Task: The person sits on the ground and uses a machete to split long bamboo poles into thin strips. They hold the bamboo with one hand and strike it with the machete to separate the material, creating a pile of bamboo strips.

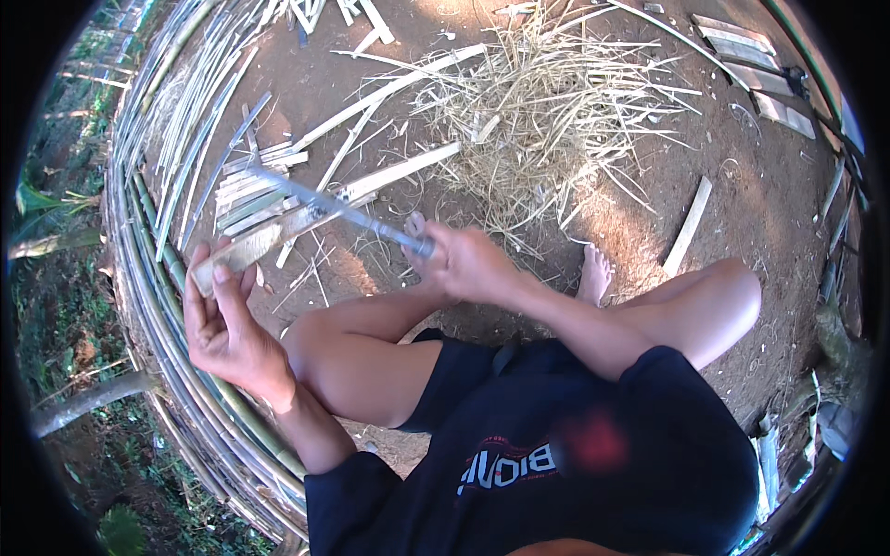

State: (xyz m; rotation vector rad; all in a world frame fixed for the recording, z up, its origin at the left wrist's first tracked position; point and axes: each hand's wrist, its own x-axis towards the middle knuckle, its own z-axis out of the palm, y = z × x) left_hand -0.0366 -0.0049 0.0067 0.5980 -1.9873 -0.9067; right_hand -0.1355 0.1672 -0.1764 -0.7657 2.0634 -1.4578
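Observation:
My left hand (232, 324) pinches the near end of a pale split bamboo slat (264, 241) between thumb and fingers. The slat slants up and away to the right, toward the straw-like pile. In my right hand (468, 264), fingers closed round its handle, is a long-bladed knife (329, 204). Its grey blade points to the upper left and crosses over the slat. Whether the edge touches the slat I cannot tell. Behind the blade, on the ground, lies a stack of short bamboo slats (250, 195), partly covered by the held slat.
A heap of thin bamboo shavings (556, 120) spreads over the dirt ahead. Long thin strips (199, 120) lie at the left, beside a low bamboo-pole rail (171, 324). One loose slat (688, 227) rests near my right knee; flat boards (751, 69) lie at the far right.

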